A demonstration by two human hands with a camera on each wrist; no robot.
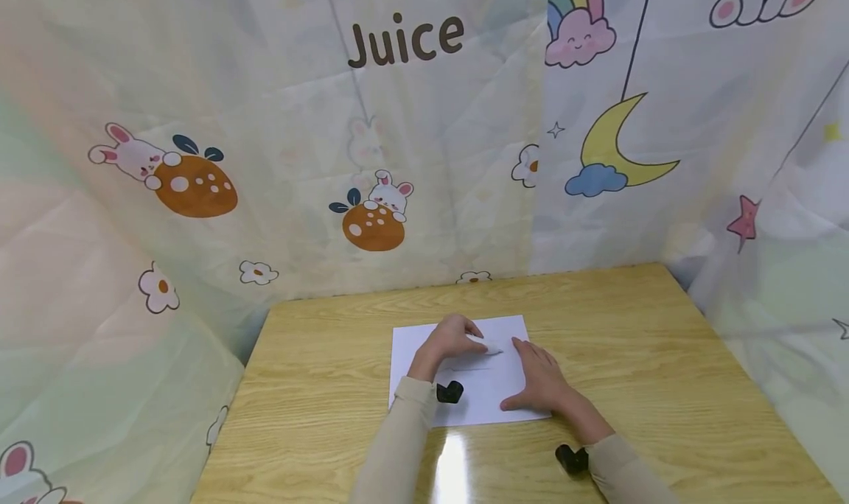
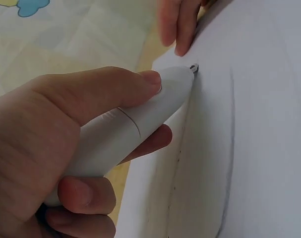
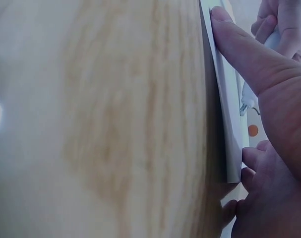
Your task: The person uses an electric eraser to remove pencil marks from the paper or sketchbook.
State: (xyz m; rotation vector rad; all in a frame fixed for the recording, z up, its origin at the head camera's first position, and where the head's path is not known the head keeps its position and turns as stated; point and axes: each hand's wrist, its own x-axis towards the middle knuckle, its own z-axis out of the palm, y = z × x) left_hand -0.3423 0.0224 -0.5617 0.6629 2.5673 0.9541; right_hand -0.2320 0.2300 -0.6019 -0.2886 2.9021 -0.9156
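A sheet of white paper (image 1: 414,342) lies on the wooden table, with a thin line (image 1: 472,370) across its middle. My left hand (image 1: 452,337) grips a thick white correction pen (image 2: 110,141) with a small metal tip. In the left wrist view the thumb lies along the pen's front part, and the tip is right at the paper, beside long faint lines (image 2: 232,129). My right hand (image 1: 540,379) rests spread over the paper's right side. Its thumb (image 3: 239,39) lies along the near edge in the right wrist view, while the other fingers reach toward the far right corner.
The wooden table (image 1: 318,401) extends around the paper on every side. Behind it and at both sides hangs a printed curtain (image 1: 451,158) with rabbits, fruit and a moon. A small black device (image 1: 449,392) sits at the left wrist, another black device (image 1: 572,460) at the right.
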